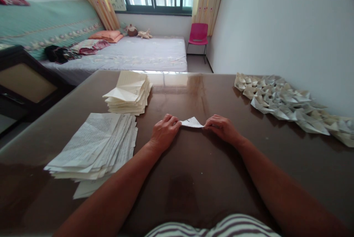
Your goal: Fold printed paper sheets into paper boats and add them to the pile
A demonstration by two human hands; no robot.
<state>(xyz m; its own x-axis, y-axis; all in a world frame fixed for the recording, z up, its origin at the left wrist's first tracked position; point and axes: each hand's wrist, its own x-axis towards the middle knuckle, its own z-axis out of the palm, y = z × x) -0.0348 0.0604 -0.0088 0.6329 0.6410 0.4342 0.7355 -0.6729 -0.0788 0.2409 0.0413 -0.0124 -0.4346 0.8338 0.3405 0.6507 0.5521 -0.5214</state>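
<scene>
At the centre of the frame, a small folded paper (192, 122) is rising to a crisp triangular peak over a flat, narrow base, its white surface showing dark marks. The person's left hand (165, 131) is pinching its left corner, the grip closing narrowly on the thin paper; the right hand (221, 128) is holding the opposite corner in an equally tight grip. Both are working just above a glossy brown counter (190, 178), whose smooth top is reflecting the window light. At left of the frame, a fanned stack of printed sheets (85, 139) is showing creases and uneven edges, and a cream paper stack (128, 93) is sitting just beyond it, its top sheet buckling along folds. Toward the upper right, pointed, boat-like paper shapes (284, 100) are crowding together in a long, jagged cluster.
</scene>
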